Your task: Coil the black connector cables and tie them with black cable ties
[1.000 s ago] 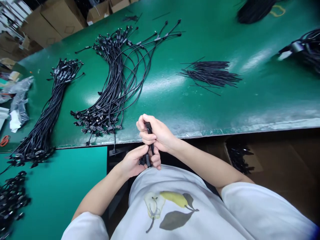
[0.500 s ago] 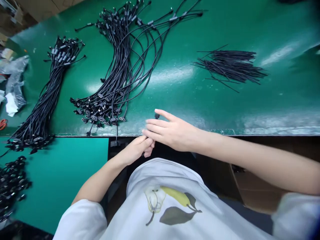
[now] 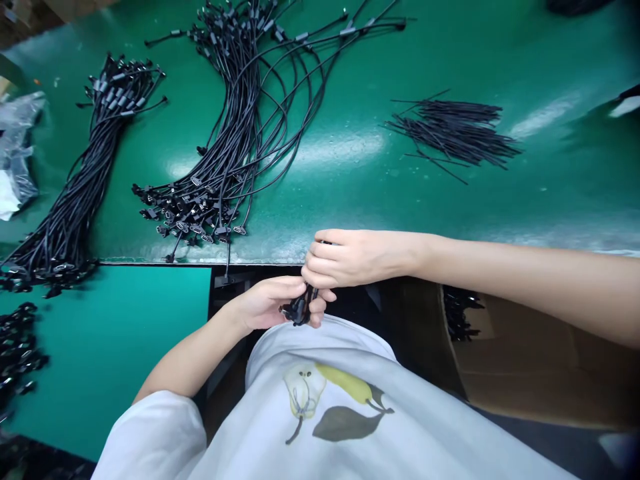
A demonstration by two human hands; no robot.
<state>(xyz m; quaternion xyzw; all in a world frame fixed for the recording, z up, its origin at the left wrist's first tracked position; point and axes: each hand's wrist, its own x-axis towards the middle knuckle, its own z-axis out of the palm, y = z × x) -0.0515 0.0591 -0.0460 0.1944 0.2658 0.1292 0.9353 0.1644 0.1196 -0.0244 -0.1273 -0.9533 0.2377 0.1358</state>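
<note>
My left hand (image 3: pixel 270 304) is curled in front of my chest around a short length of black cable (image 3: pixel 301 307), with its dark connector end poking out below my fingers. My right hand (image 3: pixel 350 259) sits just above and to the right, its fingers closed around the same dark cable, which is mostly hidden inside them. The two hands nearly touch, close to the edge of the green workbench (image 3: pixel 345 207). Long bundles of black connector cables (image 3: pixel 235 143) lie on the bench just beyond them.
A second cable bundle (image 3: pixel 85 167) and a sheaf of thin black cables (image 3: pixel 453 133) lie on the bench. A lower teal mat (image 3: pixel 110 353) holds black connectors (image 3: pixel 15 353) at left. A cardboard box (image 3: pixel 520 360) with black parts (image 3: pixel 457 310) stands at right.
My right hand has come back from its stretched, open-fingered reach and curled around the cable near my left hand. The view has shifted slightly.
</note>
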